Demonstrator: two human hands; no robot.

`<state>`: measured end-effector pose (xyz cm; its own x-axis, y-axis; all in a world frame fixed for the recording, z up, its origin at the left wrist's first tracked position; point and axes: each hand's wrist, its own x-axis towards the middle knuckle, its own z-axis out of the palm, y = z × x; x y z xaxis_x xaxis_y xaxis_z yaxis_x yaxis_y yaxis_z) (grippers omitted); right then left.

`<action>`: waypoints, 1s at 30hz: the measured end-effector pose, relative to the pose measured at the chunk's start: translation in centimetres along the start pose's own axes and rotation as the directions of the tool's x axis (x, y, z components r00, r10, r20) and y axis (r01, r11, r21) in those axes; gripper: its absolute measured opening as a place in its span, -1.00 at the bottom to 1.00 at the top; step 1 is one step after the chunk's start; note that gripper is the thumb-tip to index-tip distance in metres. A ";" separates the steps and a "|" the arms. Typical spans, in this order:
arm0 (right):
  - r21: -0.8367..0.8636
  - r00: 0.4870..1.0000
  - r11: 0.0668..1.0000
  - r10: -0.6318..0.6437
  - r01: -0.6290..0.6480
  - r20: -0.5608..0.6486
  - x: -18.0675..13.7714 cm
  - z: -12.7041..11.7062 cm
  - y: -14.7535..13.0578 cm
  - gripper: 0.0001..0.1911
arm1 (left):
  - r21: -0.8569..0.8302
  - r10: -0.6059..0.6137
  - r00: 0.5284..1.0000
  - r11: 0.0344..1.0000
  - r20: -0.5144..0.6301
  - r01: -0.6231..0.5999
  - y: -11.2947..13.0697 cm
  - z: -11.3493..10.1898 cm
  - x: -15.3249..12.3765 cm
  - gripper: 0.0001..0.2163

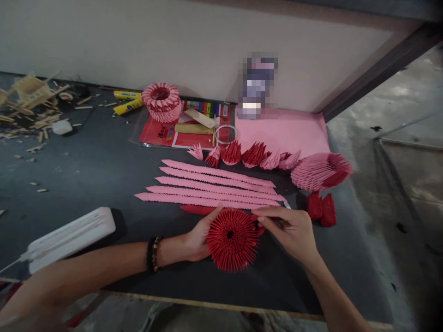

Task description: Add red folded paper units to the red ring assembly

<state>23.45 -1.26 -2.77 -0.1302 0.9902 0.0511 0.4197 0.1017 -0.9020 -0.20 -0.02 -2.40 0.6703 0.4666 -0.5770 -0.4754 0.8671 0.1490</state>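
Observation:
A round red folded-paper disc point(232, 240), made of many pointed pieces around a small dark centre hole, is gripped at its left edge by my left hand point(200, 236). My right hand point(289, 229) is at the disc's upper right edge, thumb and forefinger pinched on a small red folded paper piece point(255, 218) that the fingertips partly hide. Just behind the disc lie several long pink paper strips point(211, 189) with pointed left ends. A red strip point(195, 210) sits closest to my left hand, partly covered by it.
Small pink and red paper fans stand behind the strips. A pink paper body point(320, 171) and red bundles point(321, 208) are at the right, a pink-and-red ring point(161, 101) and glue sticks point(128, 102) at the back. A white device point(74, 235) and wooden scraps point(31, 108) occupy the left.

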 end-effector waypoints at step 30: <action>-0.103 0.994 0.992 0.060 -0.070 -0.096 -0.4 1.5 -1.6 -0.84 | 0.063 0.033 0.998 0.998 -0.054 -0.030 0.1 0.4 -0.1 -0.64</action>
<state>21.54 -1.94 -2.00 -0.0181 0.9991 0.0381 0.5177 0.0419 -0.8545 -0.12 0.06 -2.03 0.6227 0.4850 -0.6140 -0.4581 0.8621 0.2164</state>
